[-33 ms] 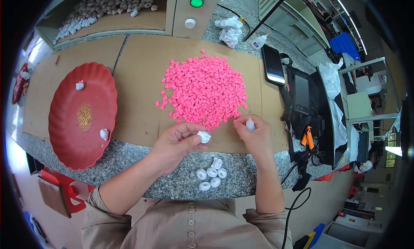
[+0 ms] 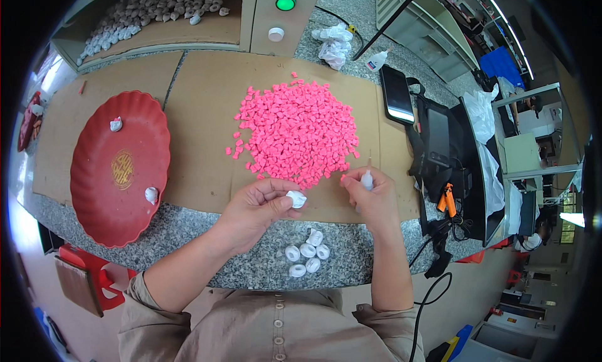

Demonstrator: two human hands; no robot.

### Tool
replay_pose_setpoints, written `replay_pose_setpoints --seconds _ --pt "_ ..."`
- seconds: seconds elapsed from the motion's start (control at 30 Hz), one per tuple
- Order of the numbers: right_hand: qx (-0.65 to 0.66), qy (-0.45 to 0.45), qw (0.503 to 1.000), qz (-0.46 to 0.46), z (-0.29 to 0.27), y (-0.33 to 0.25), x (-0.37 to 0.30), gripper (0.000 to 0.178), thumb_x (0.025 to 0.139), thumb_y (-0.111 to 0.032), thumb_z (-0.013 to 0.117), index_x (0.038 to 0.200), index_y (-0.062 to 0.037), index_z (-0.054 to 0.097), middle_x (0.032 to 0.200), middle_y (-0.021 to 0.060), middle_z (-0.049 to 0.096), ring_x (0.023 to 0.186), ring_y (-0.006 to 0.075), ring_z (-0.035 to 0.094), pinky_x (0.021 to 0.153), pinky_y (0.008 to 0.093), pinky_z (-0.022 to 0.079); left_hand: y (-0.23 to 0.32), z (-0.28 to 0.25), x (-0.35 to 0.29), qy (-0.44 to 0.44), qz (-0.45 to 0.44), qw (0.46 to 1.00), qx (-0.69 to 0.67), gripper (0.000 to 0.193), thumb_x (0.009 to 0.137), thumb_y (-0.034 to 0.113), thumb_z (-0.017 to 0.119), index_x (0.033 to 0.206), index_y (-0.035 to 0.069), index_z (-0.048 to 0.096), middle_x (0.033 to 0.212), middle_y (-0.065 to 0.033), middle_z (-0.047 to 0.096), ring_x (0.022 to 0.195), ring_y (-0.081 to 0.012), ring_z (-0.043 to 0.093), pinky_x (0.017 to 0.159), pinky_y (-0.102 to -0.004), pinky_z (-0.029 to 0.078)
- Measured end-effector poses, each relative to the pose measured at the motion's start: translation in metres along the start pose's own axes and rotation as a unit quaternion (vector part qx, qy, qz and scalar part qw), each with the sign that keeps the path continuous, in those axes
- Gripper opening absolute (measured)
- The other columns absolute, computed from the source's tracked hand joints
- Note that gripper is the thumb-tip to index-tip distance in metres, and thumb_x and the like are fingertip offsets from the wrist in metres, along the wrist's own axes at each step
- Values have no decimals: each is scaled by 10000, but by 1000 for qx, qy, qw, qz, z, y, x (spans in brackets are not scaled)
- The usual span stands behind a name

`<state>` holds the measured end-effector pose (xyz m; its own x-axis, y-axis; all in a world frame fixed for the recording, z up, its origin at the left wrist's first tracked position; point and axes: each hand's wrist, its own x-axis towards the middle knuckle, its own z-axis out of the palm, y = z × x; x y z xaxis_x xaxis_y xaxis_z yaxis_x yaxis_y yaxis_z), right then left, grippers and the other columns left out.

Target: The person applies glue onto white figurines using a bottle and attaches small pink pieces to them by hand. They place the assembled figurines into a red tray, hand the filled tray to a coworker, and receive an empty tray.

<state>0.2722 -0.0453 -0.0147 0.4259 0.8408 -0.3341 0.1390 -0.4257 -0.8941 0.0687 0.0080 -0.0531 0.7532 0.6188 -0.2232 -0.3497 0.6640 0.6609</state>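
Observation:
My left hand (image 2: 254, 211) pinches a small white ring-shaped piece (image 2: 296, 199) between thumb and fingers, just below a heap of small pink pieces (image 2: 295, 130) spread on brown cardboard (image 2: 200, 111). My right hand (image 2: 376, 202) grips a small white dropper bottle (image 2: 367, 180) with its thin tip pointing up, and its fingertips touch a pink piece (image 2: 343, 180) at the heap's lower right edge. Several finished white pieces (image 2: 306, 255) lie in a cluster on the granite edge (image 2: 251, 268), between my forearms.
A red scalloped plate (image 2: 100, 193) at the left holds two white pieces (image 2: 116, 124) (image 2: 151, 194). At the back stand a tray of white pieces (image 2: 157, 5), a green button (image 2: 285, 3) and crumpled white plastic (image 2: 333, 42). A phone (image 2: 396, 94), black bag (image 2: 439, 142) and orange-handled tool (image 2: 446, 199) lie right.

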Motion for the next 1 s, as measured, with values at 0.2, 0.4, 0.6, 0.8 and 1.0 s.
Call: replay_pose_setpoints --seconds 0.2,0.4,0.6,0.8,1.0 --pt "270 -80 959 36 10 4 -5 129 725 -24 595 845 -2 553 668 62 563 513 86 492 472 199 384 -1 1 0 2 6 1000 21 208 823 75 506 1025 27 506 978 -83 562 919 -168 546 772 -291 461" --pt "296 -133 946 -3 26 6 -19 125 737 -10 587 856 0 553 750 109 599 557 108 528 512 208 426 -1 5 0 21 32 999 9 187 827 49 491 1010 15 509 951 -64 551 865 -142 538 761 -269 454" --pt "284 -127 950 -40 43 15 -29 108 728 37 573 833 13 568 755 111 602 565 122 541 525 227 451 -4 2 1 13 37 998 45 185 827 74 500 1010 45 508 943 -54 548 844 -126 531 713 -253 452" --pt "231 -125 962 -71 44 15 -28 102 734 -6 616 831 -7 583 706 24 569 580 50 481 501 175 389 -3 4 1 11 41 997 61 178 824 54 498 1000 25 506 937 -61 544 842 -127 527 715 -251 454" --pt "205 -126 969 -56 42 15 -28 89 742 -18 614 823 -8 577 718 12 565 591 37 478 507 164 381 -2 6 0 11 38 997 67 174 825 36 488 998 16 500 938 -72 542 857 -139 532 743 -265 459"
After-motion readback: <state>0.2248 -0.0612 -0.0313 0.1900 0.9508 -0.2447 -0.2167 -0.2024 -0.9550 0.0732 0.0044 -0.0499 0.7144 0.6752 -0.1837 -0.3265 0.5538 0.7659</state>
